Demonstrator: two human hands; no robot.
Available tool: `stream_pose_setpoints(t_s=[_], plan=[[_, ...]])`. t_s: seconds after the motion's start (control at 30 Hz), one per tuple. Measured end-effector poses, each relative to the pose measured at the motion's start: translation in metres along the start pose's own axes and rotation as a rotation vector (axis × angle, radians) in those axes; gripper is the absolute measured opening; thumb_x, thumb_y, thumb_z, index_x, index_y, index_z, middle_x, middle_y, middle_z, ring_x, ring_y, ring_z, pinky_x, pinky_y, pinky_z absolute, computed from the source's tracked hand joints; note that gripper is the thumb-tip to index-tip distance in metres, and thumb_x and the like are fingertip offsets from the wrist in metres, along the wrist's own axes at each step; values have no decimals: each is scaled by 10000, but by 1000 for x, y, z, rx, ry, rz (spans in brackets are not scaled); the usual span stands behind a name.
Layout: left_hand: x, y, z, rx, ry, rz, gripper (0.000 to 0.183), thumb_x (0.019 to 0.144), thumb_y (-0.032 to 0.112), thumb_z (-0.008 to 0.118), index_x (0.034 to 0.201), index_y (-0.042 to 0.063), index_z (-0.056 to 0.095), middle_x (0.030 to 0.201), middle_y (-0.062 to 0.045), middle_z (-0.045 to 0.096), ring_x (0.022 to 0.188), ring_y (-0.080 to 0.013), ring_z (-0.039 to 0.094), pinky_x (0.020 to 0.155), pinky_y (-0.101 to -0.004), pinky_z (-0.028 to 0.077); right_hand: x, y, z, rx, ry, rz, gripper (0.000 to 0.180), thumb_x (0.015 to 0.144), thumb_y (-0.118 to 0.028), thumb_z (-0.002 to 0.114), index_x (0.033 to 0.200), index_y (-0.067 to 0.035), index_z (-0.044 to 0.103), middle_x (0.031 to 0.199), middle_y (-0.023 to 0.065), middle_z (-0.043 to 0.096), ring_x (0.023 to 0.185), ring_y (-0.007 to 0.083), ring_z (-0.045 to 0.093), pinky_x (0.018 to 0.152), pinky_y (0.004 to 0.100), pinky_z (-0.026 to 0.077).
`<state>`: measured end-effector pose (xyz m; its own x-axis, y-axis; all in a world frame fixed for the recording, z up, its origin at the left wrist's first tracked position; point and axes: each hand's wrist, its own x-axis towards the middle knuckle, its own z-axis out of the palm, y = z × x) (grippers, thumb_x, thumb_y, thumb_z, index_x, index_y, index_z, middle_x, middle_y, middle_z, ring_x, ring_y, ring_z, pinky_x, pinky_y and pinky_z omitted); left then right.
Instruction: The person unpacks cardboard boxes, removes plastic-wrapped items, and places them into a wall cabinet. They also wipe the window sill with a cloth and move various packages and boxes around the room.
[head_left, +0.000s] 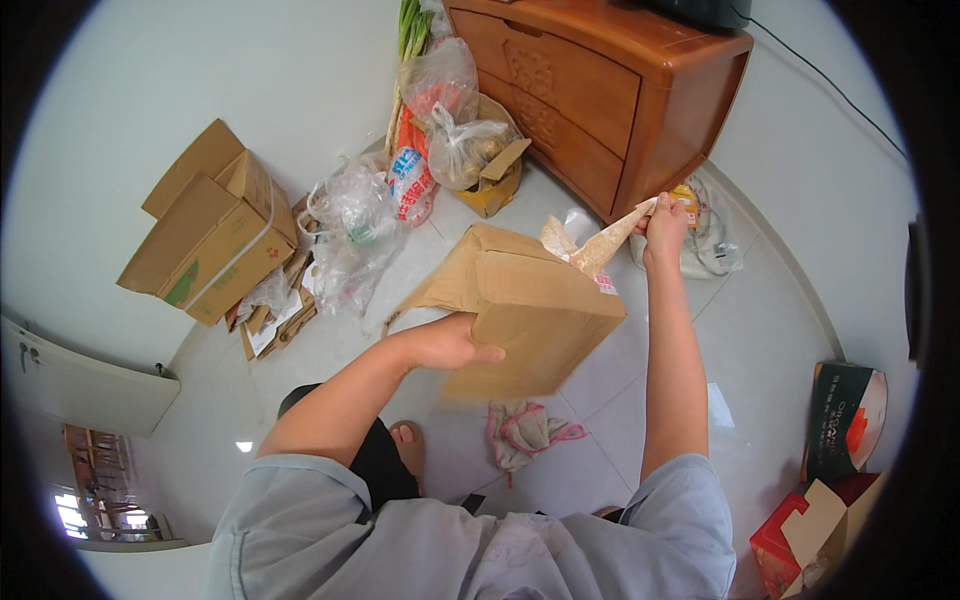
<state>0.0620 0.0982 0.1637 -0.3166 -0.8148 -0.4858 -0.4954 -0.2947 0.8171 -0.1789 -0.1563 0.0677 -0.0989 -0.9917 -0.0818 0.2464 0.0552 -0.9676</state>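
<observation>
A brown cardboard box (551, 315) is held tilted above the tiled floor in front of me. My left hand (457, 343) grips its near left edge, thumb on the outer face and fingers hidden. My right hand (664, 229) pinches the end of a torn strip of paper or tape (609, 244), which stretches down to the box's far edge. Part of a printed label shows beside the strip. Below the box, grey cloth gloves with pink trim (525, 435) lie on the floor near my feet.
A wooden drawer cabinet (637, 112) stands ahead. A large open carton (217, 240) rests on flattened cardboard at left, beside clear plastic bags (352, 217). A bagged cable (701, 225) lies by the cabinet; a red box (776, 540) and a dark green box (832, 427) are at right.
</observation>
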Motion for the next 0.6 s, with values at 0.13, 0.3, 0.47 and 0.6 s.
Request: stream_pose_setpoints(t_s=[0.13,0.3,0.47,0.6], plan=[[11,-8,-5,75,97,-85,419,890,192,620,1252,-4,541,1176,-119,613,1079,-196,560,933,-324,441,-22,-11,18,355,-66,51,205,1010,-208,359,1003,-7,398,988,238,589,698,265,638,691,422,586],[23,-6,-6,-126,227,48,479,893,239,625,1291,6,497,1197,-96,599,1084,-195,564,944,-337,429,-42,-6,38,603,-274,135,225,1021,-224,343,916,-59,453,866,102,553,689,205,579,683,414,572],[31,-6,-9,-789,421,16,582,915,496,548,1309,73,476,1292,-67,534,1181,-196,508,971,-370,420,-96,-21,81,598,-514,323,361,1017,-386,339,818,-100,436,607,-13,342,520,142,390,573,359,506],[29,10,-2,-1023,535,-37,543,939,455,524,1306,57,489,1277,-67,548,1163,-183,519,976,-345,416,-110,-7,82,572,-698,390,481,991,-516,318,738,-118,410,558,-37,300,462,121,335,476,308,426]])
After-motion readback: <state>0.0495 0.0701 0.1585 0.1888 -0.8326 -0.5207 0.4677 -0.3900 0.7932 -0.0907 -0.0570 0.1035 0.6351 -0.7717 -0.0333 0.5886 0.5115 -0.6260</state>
